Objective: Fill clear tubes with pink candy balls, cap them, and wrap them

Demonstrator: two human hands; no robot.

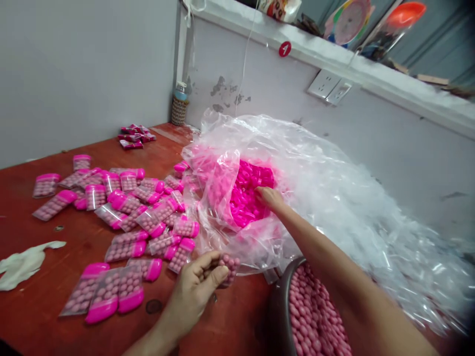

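Observation:
Between the thumb and fingers of my left hand is a small clear container filled with pink balls, with no cap showing on it. My right hand reaches into the mouth of a clear plastic bag that holds many bright pink caps. Its fingertips are among the caps, and whether they grip one is hidden. Below my right forearm sits a dark bowl full of pink balls. Left of my left hand lie several capped containers of pink balls, spread over the red table.
Clear empty containers in plastic heap up at the right against the wall. Small dark pink packets lie at the back left, near a bottle in a woven holder. A whitish scrap rests on the red table.

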